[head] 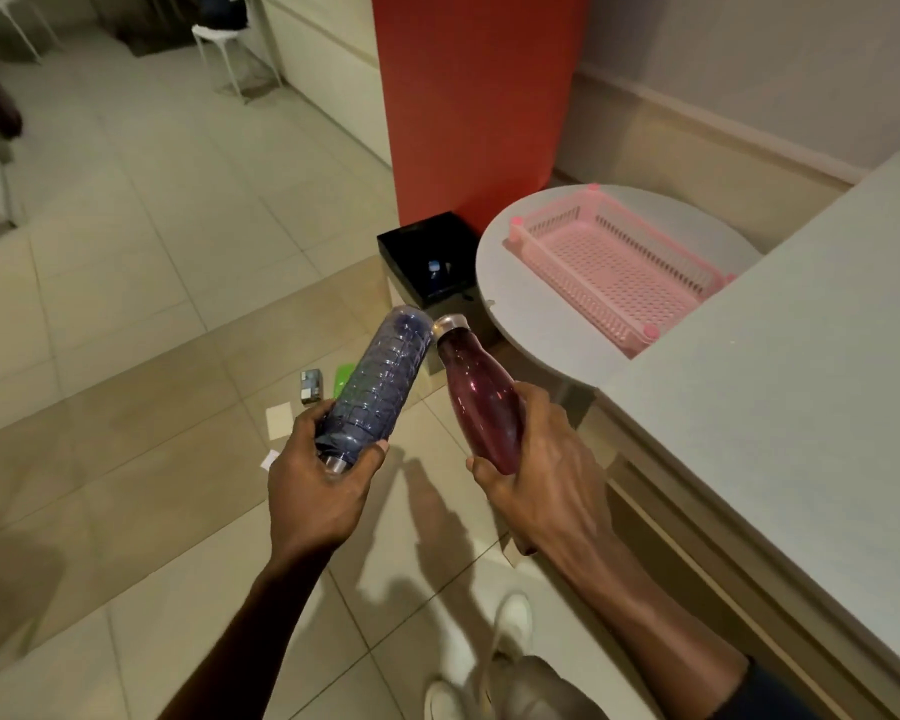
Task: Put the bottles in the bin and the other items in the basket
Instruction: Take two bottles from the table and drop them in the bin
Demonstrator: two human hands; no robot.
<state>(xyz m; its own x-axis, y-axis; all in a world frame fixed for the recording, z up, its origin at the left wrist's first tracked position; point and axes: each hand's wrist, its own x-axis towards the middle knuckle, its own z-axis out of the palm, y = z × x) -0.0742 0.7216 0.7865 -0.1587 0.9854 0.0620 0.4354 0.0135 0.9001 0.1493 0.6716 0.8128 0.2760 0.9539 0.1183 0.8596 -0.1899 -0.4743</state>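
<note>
Two bottles held over a tiled floor.

Left hand [318,485] fingers clasp the blue bottle [380,387], cap toward the palm; right hand [536,459] fingers clasp the red bottle [481,402]. Past them, small items [313,387] lie on the floor [126,304], then the black bin [427,262], the pink basket [619,267] on a round tabletop [531,314], a red wall [479,96].

You see tall red pillar [481,101] top centre, round white table [536,309] right of centre, white metal-legged stool [224,39] upper left.
</note>
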